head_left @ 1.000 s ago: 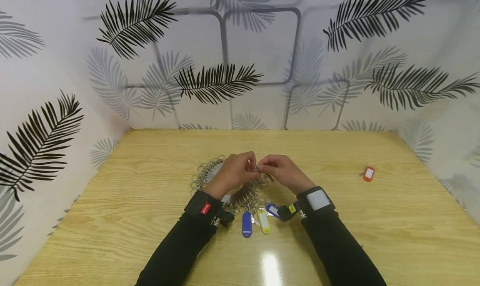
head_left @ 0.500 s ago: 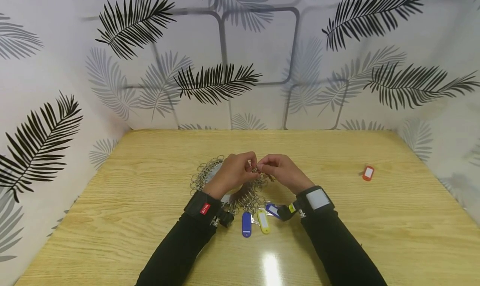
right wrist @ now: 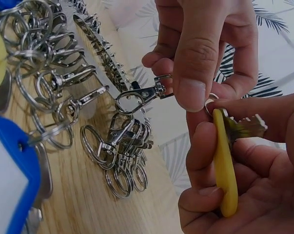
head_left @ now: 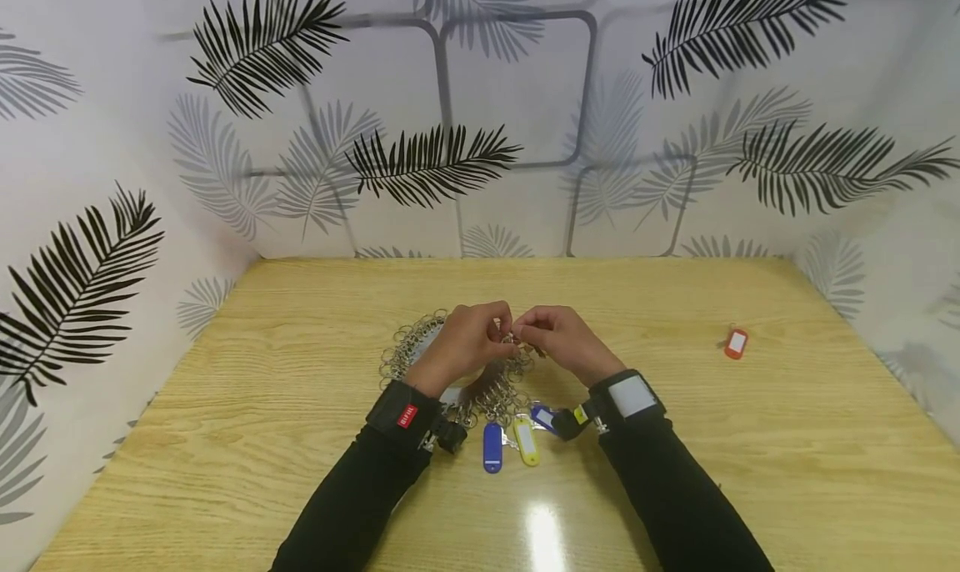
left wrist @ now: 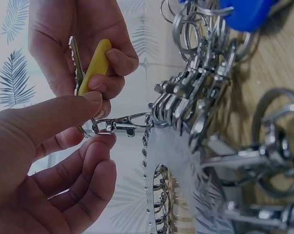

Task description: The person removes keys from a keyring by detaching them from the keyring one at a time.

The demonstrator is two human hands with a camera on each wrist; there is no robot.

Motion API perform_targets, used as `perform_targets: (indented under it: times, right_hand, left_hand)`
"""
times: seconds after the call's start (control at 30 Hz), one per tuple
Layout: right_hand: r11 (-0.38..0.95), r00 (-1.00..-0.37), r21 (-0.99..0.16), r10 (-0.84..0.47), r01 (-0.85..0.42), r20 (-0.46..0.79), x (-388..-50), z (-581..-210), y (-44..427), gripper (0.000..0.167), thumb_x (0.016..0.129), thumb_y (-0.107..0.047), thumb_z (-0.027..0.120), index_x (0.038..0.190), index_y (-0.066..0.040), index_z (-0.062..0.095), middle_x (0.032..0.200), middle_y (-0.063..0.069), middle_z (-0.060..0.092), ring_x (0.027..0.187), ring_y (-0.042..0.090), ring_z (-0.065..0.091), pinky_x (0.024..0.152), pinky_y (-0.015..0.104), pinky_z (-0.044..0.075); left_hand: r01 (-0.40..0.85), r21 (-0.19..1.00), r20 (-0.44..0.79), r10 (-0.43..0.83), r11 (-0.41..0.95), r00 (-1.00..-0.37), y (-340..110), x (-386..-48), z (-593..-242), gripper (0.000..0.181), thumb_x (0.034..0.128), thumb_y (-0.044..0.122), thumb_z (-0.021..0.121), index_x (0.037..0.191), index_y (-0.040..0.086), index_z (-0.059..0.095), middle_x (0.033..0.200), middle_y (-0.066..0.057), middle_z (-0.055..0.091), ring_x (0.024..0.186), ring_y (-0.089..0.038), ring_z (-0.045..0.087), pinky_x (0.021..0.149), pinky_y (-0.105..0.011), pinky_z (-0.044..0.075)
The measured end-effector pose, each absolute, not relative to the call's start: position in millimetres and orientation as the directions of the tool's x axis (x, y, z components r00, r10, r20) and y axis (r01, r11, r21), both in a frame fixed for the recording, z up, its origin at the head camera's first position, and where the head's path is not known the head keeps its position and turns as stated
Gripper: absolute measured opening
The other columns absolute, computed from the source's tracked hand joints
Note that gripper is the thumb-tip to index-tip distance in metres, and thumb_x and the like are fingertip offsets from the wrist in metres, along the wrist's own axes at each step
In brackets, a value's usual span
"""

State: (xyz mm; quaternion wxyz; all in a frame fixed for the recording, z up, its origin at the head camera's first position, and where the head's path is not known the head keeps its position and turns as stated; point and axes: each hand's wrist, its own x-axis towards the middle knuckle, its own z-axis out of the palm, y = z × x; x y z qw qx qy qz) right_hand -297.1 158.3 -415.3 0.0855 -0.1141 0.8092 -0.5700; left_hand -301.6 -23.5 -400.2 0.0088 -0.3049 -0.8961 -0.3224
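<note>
Thumb and fingers of the left hand (left wrist: 54,161) pinch a split ring (left wrist: 86,130) joined to a silver swivel clasp (left wrist: 125,125), which hooks onto the edge of a round metal disc (left wrist: 178,151). The right hand (right wrist: 264,161) grips a yellow key tag (right wrist: 225,168) with a key (right wrist: 246,127) beside it, both close to that ring. Whether the tag is fully on the ring cannot be told. In the head view, the left hand (head_left: 467,343) and the right hand (head_left: 568,338) meet over the disc's right side.
Many clasps with rings (head_left: 498,401) surround the disc. Along its near side lie a blue tag (head_left: 492,449), a yellow tag (head_left: 527,441) and another blue tag (head_left: 543,417). A red tag (head_left: 736,343) lies at the right of the wooden table (head_left: 225,405), backed by a leaf-patterned wall.
Both hands stay together at the ring with only slight finger movement. The head view has shifted a little.
</note>
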Motion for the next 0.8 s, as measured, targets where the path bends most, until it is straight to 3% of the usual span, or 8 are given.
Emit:
perform_targets:
  times: [0.2,0.37,0.67,0.8]
  right_hand:
    - [0.354,-0.969,-0.932,-0.245,-0.077,-0.013,-295.4,-413.8,155.0,0.018,0.094,-0.017,0.056,0.098,-0.001,0.065,0.086,0.011,0.06,0.079,0.029,0.052,0.07,0.042,0.045]
    - [0.374,-0.975,-0.923,-0.223,-0.092,0.007,-294.8,-413.2,152.6,0.017,0.094,-0.016,0.055,0.097,-0.002,0.065,0.086,0.009,0.061,0.083,0.033,0.055,0.067,0.037,0.046]
    - [0.498,-0.942,-0.804,-0.245,-0.325,0.229,-296.9,-418.3,150.4,0.01,0.092,-0.017,0.06,0.091,-0.009,0.066,0.082,0.002,0.063,0.071,0.017,0.054,0.058,0.029,0.044]
    - [0.487,-0.957,-0.829,-0.218,-0.276,0.19,-296.7,-417.1,149.2,0.013,0.092,-0.017,0.059,0.091,-0.007,0.067,0.082,0.003,0.063,0.071,0.018,0.053,0.059,0.03,0.043]
  left_hand:
    - [0.556,0.567,0.213,0.545,0.608,-0.811,-22.8,-302.2,-401.6,0.021,0.08,0.017,0.075,0.087,0.01,0.056,0.068,0.004,0.059,0.058,-0.009,0.055,0.054,-0.025,0.044]
    - [0.555,0.564,0.213,0.541,0.612,-0.814,-23.0,-302.2,-402.1,0.021,0.0799,0.017,0.075,0.086,0.011,0.056,0.068,0.004,0.06,0.058,-0.008,0.056,0.054,-0.025,0.045]
    - [0.535,0.56,0.22,0.509,0.633,-0.832,-24.8,-300.4,-399.8,0.017,0.0825,0.02,0.072,0.089,0.01,0.06,0.069,0.004,0.059,0.058,-0.009,0.054,0.054,-0.026,0.043]
    - [0.544,0.551,0.229,0.511,0.634,-0.828,-24.1,-300.5,-399.2,0.016,0.0831,0.019,0.071,0.088,0.009,0.06,0.067,0.004,0.058,0.056,-0.009,0.054,0.054,-0.026,0.043]
